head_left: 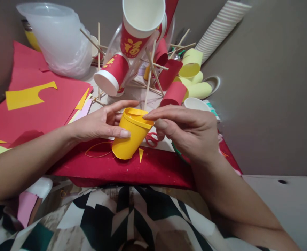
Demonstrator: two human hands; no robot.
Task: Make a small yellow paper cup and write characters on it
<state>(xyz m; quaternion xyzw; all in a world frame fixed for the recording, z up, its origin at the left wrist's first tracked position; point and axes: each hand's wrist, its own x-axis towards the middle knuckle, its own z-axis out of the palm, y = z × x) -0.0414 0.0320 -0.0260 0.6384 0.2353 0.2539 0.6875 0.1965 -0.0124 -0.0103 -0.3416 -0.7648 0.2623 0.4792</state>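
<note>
A paper cup wrapped in yellow paper point(130, 137) is held between both hands over a dark red cloth point(132, 169). My left hand point(103, 122) grips its side, thumb along the wall and fingers behind the rim. My right hand point(187, 130) pinches the rim's right edge with forefinger and thumb, pressing the yellow paper there. The cup tilts with its mouth up and away from me. Small yellow paper scraps point(141, 153) lie beside it.
Red-handled scissors point(152, 139) lie behind the cup. Red sheets point(51, 104) with a yellow cut-out point(25, 97) lie at left. Red printed cups point(114, 75) on wooden sticks, red and yellow paper rolls point(191, 62), a stack of white cups point(221, 24) and a plastic bag point(62, 38) crowd the back.
</note>
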